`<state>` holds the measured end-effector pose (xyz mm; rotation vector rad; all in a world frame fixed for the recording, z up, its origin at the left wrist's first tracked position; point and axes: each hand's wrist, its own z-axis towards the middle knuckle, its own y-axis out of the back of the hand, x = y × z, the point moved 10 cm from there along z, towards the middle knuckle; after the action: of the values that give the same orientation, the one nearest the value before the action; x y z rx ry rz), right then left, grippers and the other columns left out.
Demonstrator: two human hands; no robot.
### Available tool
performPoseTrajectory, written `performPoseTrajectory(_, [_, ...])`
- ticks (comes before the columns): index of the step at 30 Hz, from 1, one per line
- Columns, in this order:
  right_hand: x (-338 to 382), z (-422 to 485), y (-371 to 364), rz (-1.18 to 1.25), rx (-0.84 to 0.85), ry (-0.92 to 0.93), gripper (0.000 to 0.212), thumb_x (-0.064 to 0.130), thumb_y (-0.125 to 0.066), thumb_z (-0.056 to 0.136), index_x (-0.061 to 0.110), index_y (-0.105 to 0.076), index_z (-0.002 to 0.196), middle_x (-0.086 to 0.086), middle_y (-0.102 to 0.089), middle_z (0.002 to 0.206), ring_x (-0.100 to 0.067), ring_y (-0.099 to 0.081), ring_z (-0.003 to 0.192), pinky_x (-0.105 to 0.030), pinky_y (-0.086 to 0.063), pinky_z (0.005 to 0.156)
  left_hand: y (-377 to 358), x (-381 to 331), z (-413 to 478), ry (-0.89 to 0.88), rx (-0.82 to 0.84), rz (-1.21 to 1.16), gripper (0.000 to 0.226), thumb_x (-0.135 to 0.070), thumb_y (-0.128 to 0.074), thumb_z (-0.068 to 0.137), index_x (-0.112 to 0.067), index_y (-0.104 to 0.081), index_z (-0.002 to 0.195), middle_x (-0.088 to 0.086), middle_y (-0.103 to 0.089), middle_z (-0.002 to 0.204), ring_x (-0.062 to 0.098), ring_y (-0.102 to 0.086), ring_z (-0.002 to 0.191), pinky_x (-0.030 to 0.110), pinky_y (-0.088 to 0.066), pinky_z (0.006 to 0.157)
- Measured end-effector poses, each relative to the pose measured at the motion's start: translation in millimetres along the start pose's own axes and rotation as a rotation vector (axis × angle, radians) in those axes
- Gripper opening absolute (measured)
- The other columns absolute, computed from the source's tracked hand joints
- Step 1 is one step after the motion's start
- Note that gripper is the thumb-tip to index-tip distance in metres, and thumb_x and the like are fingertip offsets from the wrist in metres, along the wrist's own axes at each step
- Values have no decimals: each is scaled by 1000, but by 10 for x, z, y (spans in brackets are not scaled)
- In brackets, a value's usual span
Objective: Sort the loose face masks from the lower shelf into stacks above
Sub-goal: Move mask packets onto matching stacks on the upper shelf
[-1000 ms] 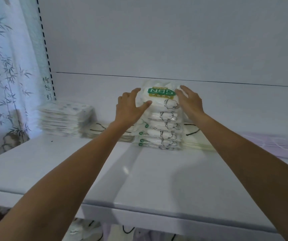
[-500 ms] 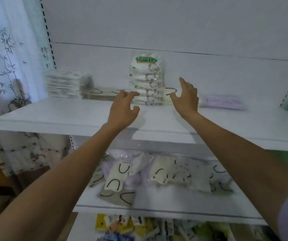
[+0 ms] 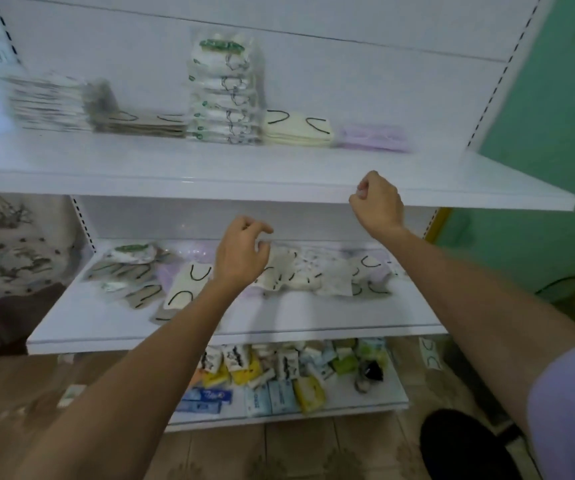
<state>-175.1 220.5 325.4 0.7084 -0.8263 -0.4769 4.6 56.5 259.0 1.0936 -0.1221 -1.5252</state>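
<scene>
Step in hand: reaching for the next pick, nothing lifted yet. Left hand [image 3: 241,252] hovers over the lower shelf [image 3: 279,317], fingers loosely curled and empty, just above the middle of the loose face masks [image 3: 314,275]. Right hand [image 3: 378,202] sits higher, in front of the front edge of the upper shelf [image 3: 210,168]. Its fingers are curled into a fist, with no mask in it that I can see.

The loose masks lie in an overlapping strip across the back half of the lower shelf, kinds mixed:
- packaged mask [image 3: 130,252] with a green label, far left
- grey-brown masks [image 3: 140,292] beside it
- cream mask [image 3: 189,285] with black ear loops, just left of the left wrist
- patterned white ones through the middle and right

Five stacks stand in a row above: patterned stack [image 3: 47,102], grey-brown stack [image 3: 140,124], tall stack of packaged masks [image 3: 225,95], cream stack [image 3: 298,129], lilac stack [image 3: 372,138]. The frame is blurred, so I can't tell whether neighbouring stacks touch.

My read: sorting is well under way, but plenty is left below.

The next move calls for separating one mask from the overlap. Pinch an edge or an ear loop so its neighbours don't drag along, confirm the kind, then carry it up to the matching stack. The tall stack looks like the main risk — glossy packets piled high. Anything added there should go down from above, not be shoved in sideways.
</scene>
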Motion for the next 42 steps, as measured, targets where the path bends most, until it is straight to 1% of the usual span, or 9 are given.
performPoseTrajectory(4, [-389,-207,-211,-9,95,6,8,10,-48,86,6,-53,92,-9,-57,88,-23,-50,78,-31,-38,64,-402,109,-200,96,46,5,25,-2,-56,83,-7,-67,105,13,-56,110,28,-56,100,29,-41,83])
performPoseTrajectory(11, [-1387,-609,-753,7,316,-88,20,11,-55,89,2,-59,106,-12,-64,103,-28,-59,95,-35,-47,80,-1376,137,-547,239,200,-36,27,0,-56,82,-6,-66,107,16,-55,116,31,-55,106,33,-43,87])
performPoseTrajectory(21, [-2340,-709,-1506,84,454,-241,13,8,-51,89,0,-61,93,-18,-62,99,-29,-57,95,-26,-38,70,-2138,531,-902,448,345,36,31,-8,-55,86,-12,-62,116,13,-52,120,29,-52,108,36,-43,90])
performPoseTrajectory(25, [-2485,-618,-1836,13,555,-235,20,2,-51,84,-13,-63,89,-27,-63,100,-38,-59,96,-41,-49,77,-2361,729,-690,463,391,59,33,-9,-56,86,-9,-59,118,16,-54,119,32,-51,109,36,-42,92])
performPoseTrajectory(27, [-2523,-585,-1982,-53,582,-193,23,2,-53,84,-14,-63,96,-27,-62,105,-37,-57,100,-42,-48,82,-2455,786,-599,452,409,72,34,-8,-57,85,-7,-59,119,17,-55,119,33,-51,110,36,-41,92])
performPoseTrajectory(31, [-2533,-469,-2330,-203,576,-24,24,12,-53,89,3,-68,106,-19,-54,123,-33,-47,117,-34,-42,89,-2639,924,-363,408,388,75,34,-6,-58,84,-5,-60,118,17,-57,118,33,-51,111,35,-39,94])
performPoseTrajectory(35, [-2493,-620,-2793,-442,766,159,30,23,-48,94,10,-65,115,-11,-12,157,-26,-12,144,-42,-25,111,-2860,1067,-292,393,417,96,35,-7,-59,84,-6,-60,119,16,-57,121,32,-51,112,31,-37,95])
performPoseTrajectory(38, [-2450,-670,-3015,-642,873,367,30,25,-49,93,18,-64,119,-11,3,158,-27,-4,145,-51,-13,114,-2987,1178,-230,394,418,95,36,-7,-59,84,-6,-59,120,17,-56,122,32,-50,114,32,-37,97])
performPoseTrajectory(42, [-2502,-544,-3218,-801,869,498,40,19,-52,91,13,-53,130,-13,-2,157,-29,-7,143,-58,-11,111,-3157,1292,-28,408,400,106,38,-7,-58,84,-6,-57,123,18,-55,122,33,-49,116,37,-40,98])
